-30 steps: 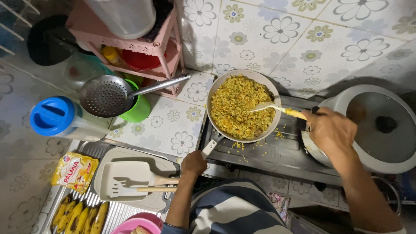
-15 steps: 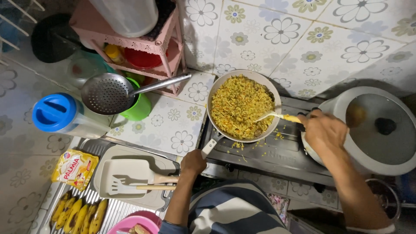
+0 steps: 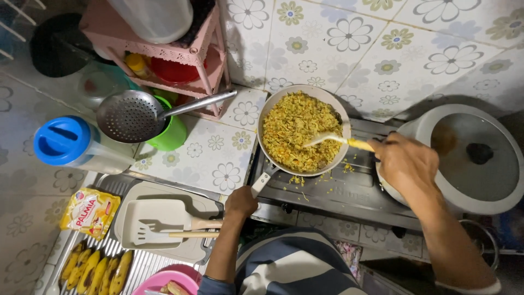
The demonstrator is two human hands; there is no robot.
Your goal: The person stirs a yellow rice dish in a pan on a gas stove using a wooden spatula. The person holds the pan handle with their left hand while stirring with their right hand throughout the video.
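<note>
A frying pan full of yellow fried rice sits on a dark stove. My left hand grips the pan's handle at its near end. My right hand holds a pale spatula by its yellow handle, the blade resting in the rice on the pan's right side. Bits of rice lie spilled on the stove below the pan.
A lidded pot stands right of the pan, behind my right hand. A pink rack, a metal skimmer over a green cup and a blue-lidded jug stand at left. Near me lie a grey tray with spatulas, a yellow packet and bananas.
The spatula blade has shifted a little within the rice on the pan's right side. My left hand stays on the pan handle.
</note>
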